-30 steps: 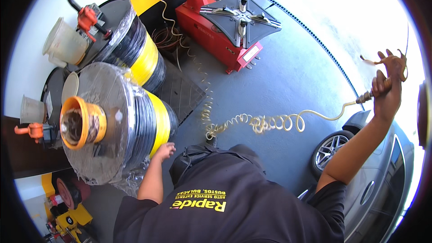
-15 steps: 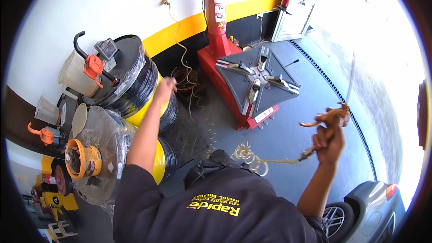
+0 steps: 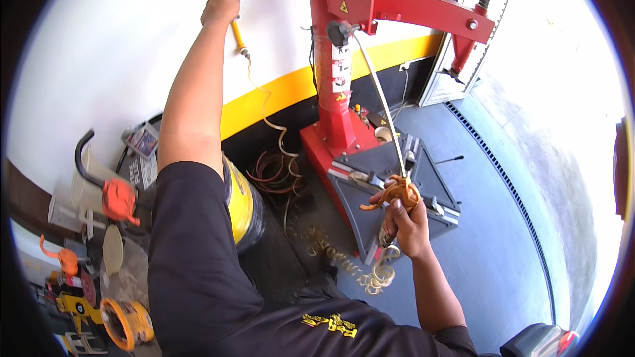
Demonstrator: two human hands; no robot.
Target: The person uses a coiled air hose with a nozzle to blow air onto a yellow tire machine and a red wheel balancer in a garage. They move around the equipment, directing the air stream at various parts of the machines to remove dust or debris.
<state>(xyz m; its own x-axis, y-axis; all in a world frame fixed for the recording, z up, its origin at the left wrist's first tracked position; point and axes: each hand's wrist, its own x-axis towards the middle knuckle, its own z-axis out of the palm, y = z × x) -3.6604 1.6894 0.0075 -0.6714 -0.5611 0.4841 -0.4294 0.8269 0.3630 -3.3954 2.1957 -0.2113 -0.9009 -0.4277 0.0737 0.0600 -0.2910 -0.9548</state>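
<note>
Tyre machine: red column and arm, dark grey base plate. Wall: white, with a yellow band over black along its foot. Floor: blue-grey. Coiled hose: pale amber. Air tool: orange-brown. Drum: yellow band on black. Sleeve: black; shirt lettering yellow. Funnel cap: orange.
</note>
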